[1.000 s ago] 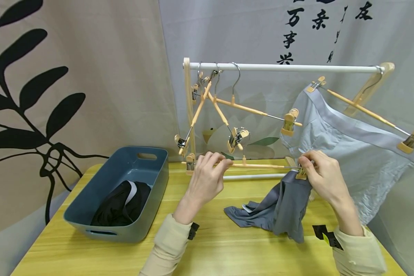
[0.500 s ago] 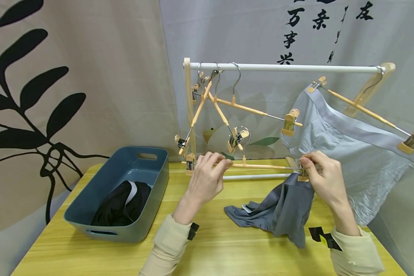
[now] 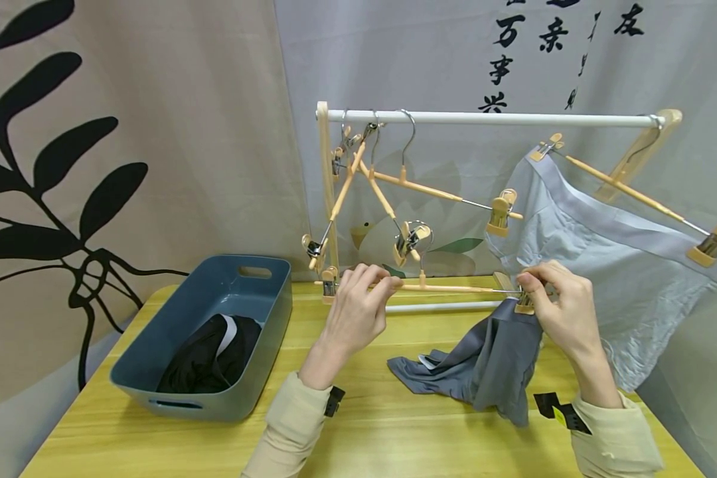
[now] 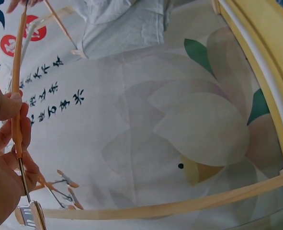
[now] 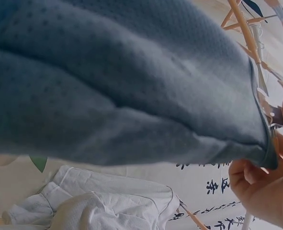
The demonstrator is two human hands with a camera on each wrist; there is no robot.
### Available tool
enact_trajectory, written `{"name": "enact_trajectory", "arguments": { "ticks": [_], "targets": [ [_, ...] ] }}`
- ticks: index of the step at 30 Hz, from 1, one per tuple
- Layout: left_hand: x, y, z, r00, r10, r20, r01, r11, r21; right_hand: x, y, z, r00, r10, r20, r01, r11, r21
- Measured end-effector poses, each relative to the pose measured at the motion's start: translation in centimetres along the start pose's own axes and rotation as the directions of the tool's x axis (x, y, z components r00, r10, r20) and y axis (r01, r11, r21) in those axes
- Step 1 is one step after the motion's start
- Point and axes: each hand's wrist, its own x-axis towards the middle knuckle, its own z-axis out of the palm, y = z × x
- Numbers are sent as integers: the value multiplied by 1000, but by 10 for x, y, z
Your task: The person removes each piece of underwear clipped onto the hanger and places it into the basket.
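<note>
My left hand (image 3: 355, 309) grips the wooden bar of a clip hanger (image 3: 448, 288), held roughly level above the table. In the left wrist view its fingers curl round that bar (image 4: 16, 129), near the left clip (image 4: 31, 215). At the opposite end, my right hand (image 3: 566, 312) pinches the right clip (image 3: 524, 307). A corner of grey boxer briefs (image 3: 504, 358) hangs at this clip, while the rest droops toward the table and partly lies on it. The same briefs (image 5: 131, 96) fill much of the right wrist view. The left clip (image 3: 329, 287) has no cloth at it.
A white-railed rack (image 3: 484, 118) stands behind, with several bare clip hangers (image 3: 418, 184) at its left. Light grey-blue shorts (image 3: 603, 239) hang at its right end, close behind my right hand. A blue basket (image 3: 275, 332) holds black cloth (image 3: 197, 358) on the table's left.
My right hand has shifted slightly right, and the clip and the hanging corner of the briefs moved a little right and down with it. The left hand has stayed on the bar.
</note>
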Motion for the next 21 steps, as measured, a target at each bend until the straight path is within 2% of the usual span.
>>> {"name": "enact_trajectory", "arguments": {
  "ticks": [21],
  "targets": [
    [0, 0, 2, 1000, 3, 0, -3, 1000, -5, 2, 1, 0, 999, -26, -44, 26, 1000, -4]
  ]
}}
